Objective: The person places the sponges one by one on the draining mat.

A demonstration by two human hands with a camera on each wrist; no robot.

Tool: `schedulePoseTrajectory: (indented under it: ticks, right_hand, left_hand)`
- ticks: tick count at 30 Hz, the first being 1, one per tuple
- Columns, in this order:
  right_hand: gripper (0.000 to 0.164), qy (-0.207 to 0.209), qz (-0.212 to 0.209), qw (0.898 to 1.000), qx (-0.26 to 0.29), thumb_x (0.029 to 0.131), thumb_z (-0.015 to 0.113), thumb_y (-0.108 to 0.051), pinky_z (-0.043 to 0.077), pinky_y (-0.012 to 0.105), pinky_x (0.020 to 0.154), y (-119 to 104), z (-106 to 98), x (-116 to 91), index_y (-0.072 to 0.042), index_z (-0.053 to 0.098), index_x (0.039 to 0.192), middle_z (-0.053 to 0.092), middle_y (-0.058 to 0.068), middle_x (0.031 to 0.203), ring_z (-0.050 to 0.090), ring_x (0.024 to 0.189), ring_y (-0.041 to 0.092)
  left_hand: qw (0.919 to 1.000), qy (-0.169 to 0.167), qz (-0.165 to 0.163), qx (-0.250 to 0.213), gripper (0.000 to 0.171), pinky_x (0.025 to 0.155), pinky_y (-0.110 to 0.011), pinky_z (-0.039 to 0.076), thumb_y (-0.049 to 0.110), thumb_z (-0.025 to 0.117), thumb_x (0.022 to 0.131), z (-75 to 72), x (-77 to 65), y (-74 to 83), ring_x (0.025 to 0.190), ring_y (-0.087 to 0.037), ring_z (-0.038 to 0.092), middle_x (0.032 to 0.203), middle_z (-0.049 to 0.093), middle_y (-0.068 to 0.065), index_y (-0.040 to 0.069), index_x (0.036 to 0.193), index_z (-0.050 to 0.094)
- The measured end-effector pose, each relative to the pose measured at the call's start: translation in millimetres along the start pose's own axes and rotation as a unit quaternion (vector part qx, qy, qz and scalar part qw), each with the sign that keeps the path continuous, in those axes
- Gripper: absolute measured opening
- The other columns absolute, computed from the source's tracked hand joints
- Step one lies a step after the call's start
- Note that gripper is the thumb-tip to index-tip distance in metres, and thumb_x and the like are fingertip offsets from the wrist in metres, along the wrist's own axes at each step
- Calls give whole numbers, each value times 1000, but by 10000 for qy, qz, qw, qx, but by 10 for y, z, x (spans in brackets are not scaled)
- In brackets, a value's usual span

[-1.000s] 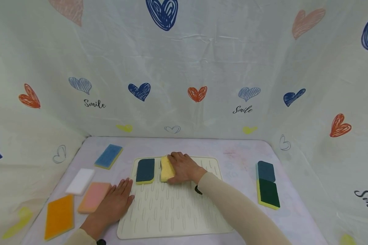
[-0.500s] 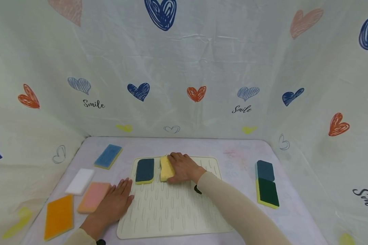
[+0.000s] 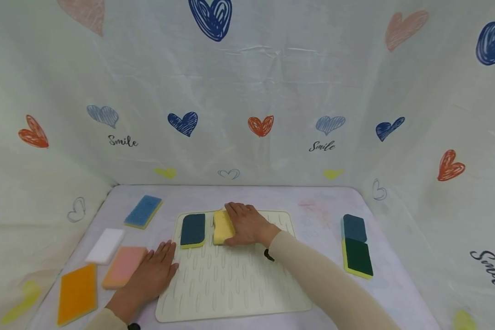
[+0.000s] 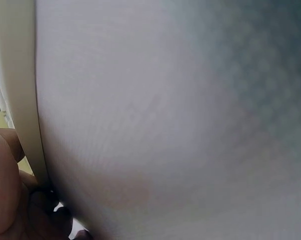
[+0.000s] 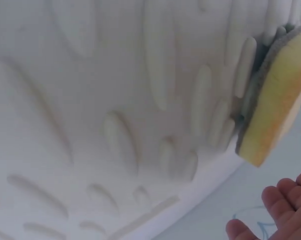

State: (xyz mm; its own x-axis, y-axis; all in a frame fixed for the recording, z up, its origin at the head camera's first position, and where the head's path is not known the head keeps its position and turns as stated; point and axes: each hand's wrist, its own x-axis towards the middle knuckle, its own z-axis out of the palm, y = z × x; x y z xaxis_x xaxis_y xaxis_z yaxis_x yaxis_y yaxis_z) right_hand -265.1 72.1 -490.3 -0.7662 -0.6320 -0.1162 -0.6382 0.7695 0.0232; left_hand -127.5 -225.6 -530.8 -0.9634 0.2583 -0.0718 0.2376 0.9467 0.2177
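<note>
My right hand (image 3: 249, 227) is at the right side of a yellow sponge (image 3: 221, 229) on the pale ribbed mat (image 3: 231, 284), its fingers and thumb overlapping that side. In the right wrist view the sponge (image 5: 275, 95) lies grey side down, and the fingers (image 5: 285, 207) show with a gap before its end. A dark blue-topped sponge (image 3: 193, 229) lies left of it on the mat. My left hand (image 3: 152, 272) rests flat, fingers extended, at the mat's left edge beside a pink sponge (image 3: 123, 268). The left wrist view is mostly blurred surface, with part of the hand (image 4: 5, 185).
On the left of the table (image 3: 321, 256) lie a blue sponge (image 3: 143, 211), a white sponge (image 3: 105, 246) and an orange sponge (image 3: 77, 293). At the right, a blue-grey sponge (image 3: 354, 228) adjoins a dark green one (image 3: 358, 257). A curtain (image 3: 247, 82) with printed hearts surrounds the table.
My right hand has lifted slightly, showing a little more of the yellow sponge. The left hand keeps its place, and the head view has shifted slightly.
</note>
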Motion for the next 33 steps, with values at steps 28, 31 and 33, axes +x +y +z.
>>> schedulePoseTrajectory:
  ticks: [28,31,33]
  right_hand:
    - [108,1098,477,9880,-979,86,78,-64,36,60,121,1384,-111,-1772,3,37,160,46,19,161,46,148,36]
    - [107,1038,518,9872,-1097,86,78,-63,35,60,121,1494,-139,-1975,4,38,159,47,20,160,46,147,37]
    - [107,1026,535,9865,-1158,86,79,-62,35,60,121,1557,-155,-2103,5,39,159,48,21,159,47,146,38]
  left_hand:
    - [9999,-139,32,-39,64,117,-70,32,29,56,109,-29,30,28,150,-54,37,161,40,-34,-12,156,39]
    - [9999,-123,57,-65,64,117,-71,33,28,56,109,-25,30,26,149,-54,37,161,40,-35,-12,156,39]
    - [9999,-100,63,-64,64,116,-71,33,28,56,109,-20,28,23,149,-54,38,161,40,-35,-12,156,40]
